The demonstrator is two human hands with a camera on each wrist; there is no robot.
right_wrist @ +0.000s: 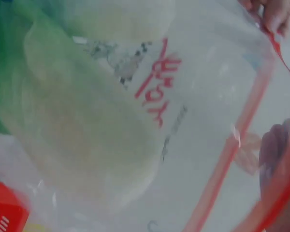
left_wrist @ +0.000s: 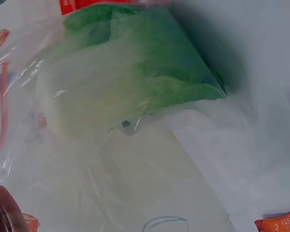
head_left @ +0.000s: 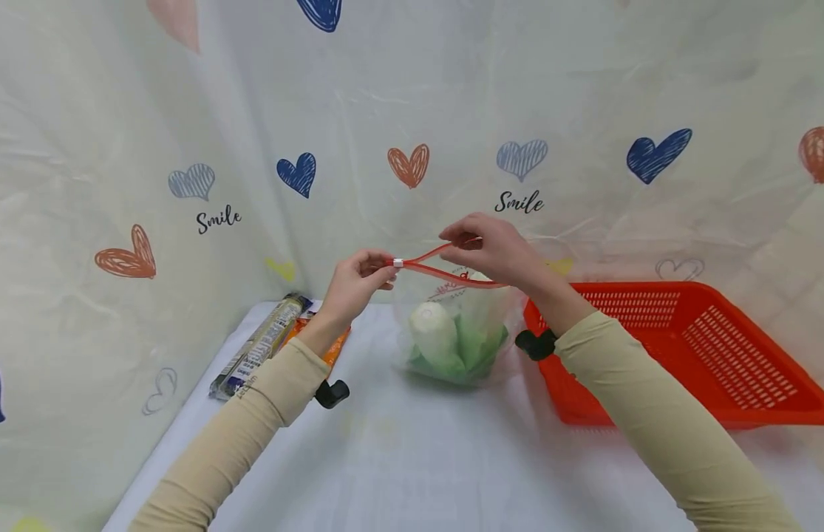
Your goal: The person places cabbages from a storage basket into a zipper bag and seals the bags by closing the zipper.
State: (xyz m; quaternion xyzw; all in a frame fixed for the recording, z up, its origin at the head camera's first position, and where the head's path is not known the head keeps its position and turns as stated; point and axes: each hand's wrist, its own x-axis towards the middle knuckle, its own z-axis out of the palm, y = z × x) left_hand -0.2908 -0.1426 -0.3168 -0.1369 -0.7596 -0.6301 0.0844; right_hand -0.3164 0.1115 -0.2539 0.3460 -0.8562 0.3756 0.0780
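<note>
A clear zipper bag (head_left: 454, 292) with a red-edged mouth hangs between both hands, its lower part at the table. Inside are heads of bok choy (head_left: 434, 332), pale bases up and green leaves down; in the right wrist view bok choy (right_wrist: 82, 111) shows through the plastic beside red print. My left hand (head_left: 358, 281) pinches the mouth's left corner, right by the white slider (head_left: 398, 263). Toward the other end, my right hand (head_left: 494, 247) holds the red rim with curled fingers, spreading the two strips apart. The right fingertips are partly hidden.
A red perforated basket (head_left: 624, 287) stands at the right, close to the bag. Along the table's left edge lie a long silvery package (head_left: 259, 347) and an orange packet (head_left: 336, 347). A heart-printed curtain (head_left: 358, 96) hangs behind.
</note>
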